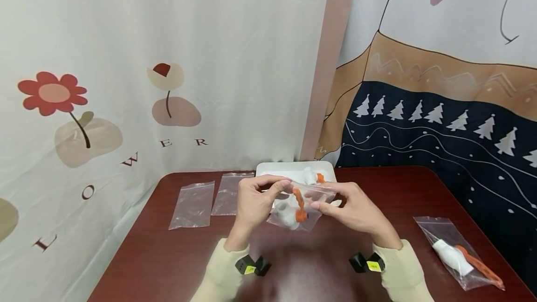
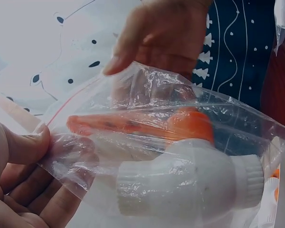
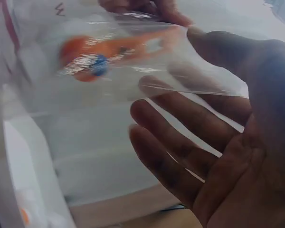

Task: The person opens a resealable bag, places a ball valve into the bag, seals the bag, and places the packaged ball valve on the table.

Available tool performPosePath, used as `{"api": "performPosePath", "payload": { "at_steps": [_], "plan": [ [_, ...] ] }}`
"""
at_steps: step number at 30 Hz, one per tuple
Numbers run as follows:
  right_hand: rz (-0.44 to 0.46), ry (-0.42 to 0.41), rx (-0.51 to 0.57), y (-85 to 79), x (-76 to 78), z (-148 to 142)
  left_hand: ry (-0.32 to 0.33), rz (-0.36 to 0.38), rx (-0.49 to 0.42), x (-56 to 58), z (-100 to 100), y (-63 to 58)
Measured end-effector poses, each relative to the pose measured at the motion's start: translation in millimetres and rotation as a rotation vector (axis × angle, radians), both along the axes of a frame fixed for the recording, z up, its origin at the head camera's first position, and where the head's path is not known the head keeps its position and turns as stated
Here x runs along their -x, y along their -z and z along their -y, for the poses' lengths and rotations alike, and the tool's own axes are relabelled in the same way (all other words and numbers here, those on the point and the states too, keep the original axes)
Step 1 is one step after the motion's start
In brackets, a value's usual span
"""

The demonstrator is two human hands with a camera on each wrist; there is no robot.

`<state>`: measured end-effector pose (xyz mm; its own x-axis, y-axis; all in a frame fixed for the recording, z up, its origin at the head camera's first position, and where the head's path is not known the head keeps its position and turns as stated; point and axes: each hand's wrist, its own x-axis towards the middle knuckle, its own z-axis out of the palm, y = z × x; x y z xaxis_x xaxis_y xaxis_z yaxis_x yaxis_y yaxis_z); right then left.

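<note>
A clear zip bag (image 1: 313, 220) hangs between the two hands above the table. Inside it lies a white plastic ball valve (image 2: 190, 180) with an orange lever handle (image 2: 123, 122); in the right wrist view a blue spot (image 3: 99, 65) shows on the orange part. The left hand (image 1: 255, 203) pinches one upper corner, near the red zip line, between thumb and fingers. At the opposite end of the bag's top, the right hand (image 1: 360, 206) holds the film by thumb and index finger, its other fingers spread behind. The film partly blurs the valve.
Behind the hands stands a white tray (image 1: 268, 168) with another white and orange valve (image 1: 311, 177) in it. Two flat zip bags (image 1: 193, 205) lie at the left. Near the right table edge rests a bagged white and orange valve (image 1: 455, 256). A printed curtain (image 1: 251, 83) borders the table.
</note>
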<state>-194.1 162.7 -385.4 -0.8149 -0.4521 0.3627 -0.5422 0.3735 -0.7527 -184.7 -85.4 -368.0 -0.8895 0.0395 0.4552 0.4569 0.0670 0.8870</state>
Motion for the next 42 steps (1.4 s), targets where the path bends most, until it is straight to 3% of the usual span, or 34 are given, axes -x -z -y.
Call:
{"api": "performPosePath", "payload": {
  "at_steps": [6, 15, 19, 34, 38, 42],
  "plan": [
    [0.02, -0.09, 0.102, 10.2, 5.2, 9.5, 0.056, 0.018, -0.013, 4.2, -2.1, -0.6],
    [0.15, -0.041, 0.231, 18.9, 2.4, 12.1, 0.128, 0.042, -0.01, 8.8, -1.8, 3.4],
    [0.161, -0.048, 0.265, 20.2, 2.0, 12.5, 0.139, 0.048, -0.007, 10.0, -2.0, 5.9],
    [0.127, 0.105, 0.161, 13.9, -0.9, 2.3, 0.179, 0.12, 0.012, 8.1, -3.8, 9.1],
    [0.131, 0.176, 0.111, 11.2, -1.6, -5.3, 0.178, 0.149, 0.07, 10.4, 0.4, 13.0],
    [0.148, 0.268, 0.074, 8.9, -1.0, -17.9, 0.159, 0.177, 0.183, 15.9, 8.1, 21.0]
  ]
}}
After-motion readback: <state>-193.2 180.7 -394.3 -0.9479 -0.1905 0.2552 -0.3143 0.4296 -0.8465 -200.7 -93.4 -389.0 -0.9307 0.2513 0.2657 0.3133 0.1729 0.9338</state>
